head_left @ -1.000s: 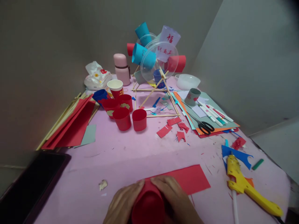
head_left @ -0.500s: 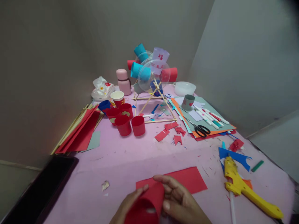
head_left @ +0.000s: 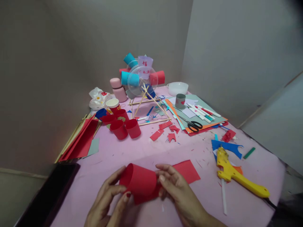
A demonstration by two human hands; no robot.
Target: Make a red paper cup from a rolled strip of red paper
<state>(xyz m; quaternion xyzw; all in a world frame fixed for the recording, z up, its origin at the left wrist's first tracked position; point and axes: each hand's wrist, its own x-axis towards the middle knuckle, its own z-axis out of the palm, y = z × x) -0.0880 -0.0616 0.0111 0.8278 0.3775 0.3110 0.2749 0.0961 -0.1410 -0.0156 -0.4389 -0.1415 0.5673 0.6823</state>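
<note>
Both hands hold a rolled red paper cup sleeve low over the pink-covered counter (head_left: 113, 154).

The left hand (head_left: 106, 198) and right hand (head_left: 180, 194) have their fingers closed on opposite ends of the red paper cup sleeve (head_left: 140, 183), which lies on its side. A flat red paper sheet (head_left: 187, 170) sits just behind; a yellow plastic glue gun (head_left: 233, 173) lies to the right.
</note>
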